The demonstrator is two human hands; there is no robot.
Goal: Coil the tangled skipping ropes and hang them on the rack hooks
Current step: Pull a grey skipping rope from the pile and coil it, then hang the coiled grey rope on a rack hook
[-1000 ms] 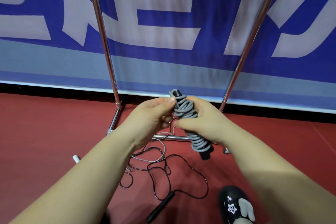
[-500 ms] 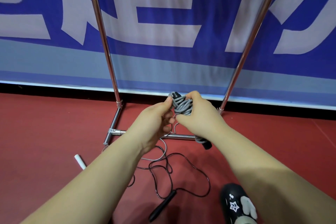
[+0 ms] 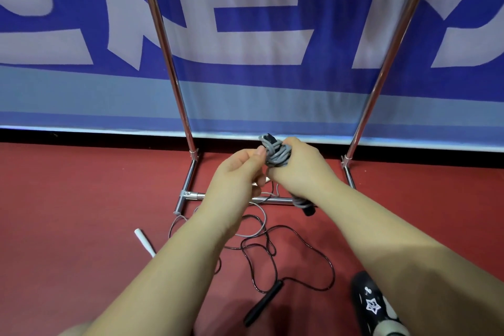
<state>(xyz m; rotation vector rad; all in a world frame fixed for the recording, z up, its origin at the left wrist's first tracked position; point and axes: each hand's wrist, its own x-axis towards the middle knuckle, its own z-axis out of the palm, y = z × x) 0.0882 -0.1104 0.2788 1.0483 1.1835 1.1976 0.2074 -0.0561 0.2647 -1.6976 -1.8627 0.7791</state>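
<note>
Grey skipping rope (image 3: 276,154) coiled round its black handles, held in front of the rack (image 3: 188,194).

The right hand (image 3: 298,169) grips the bundle with fingers curled round it; the left hand (image 3: 237,176) pinches the coil's upper turns with thumb and fingertips. Below the rack's base bar, on the red floor (image 3: 68,213), lie a tangled black rope (image 3: 286,259) with one black handle and a thin white rope (image 3: 259,226), whose white handle (image 3: 144,241) lies left of the tangle. A black shoe (image 3: 372,305) stands right of it.

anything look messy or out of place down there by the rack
Yes. A black rope lies in loose tangled loops on the red floor, not coiled. A white handle lies apart to its left.
</note>
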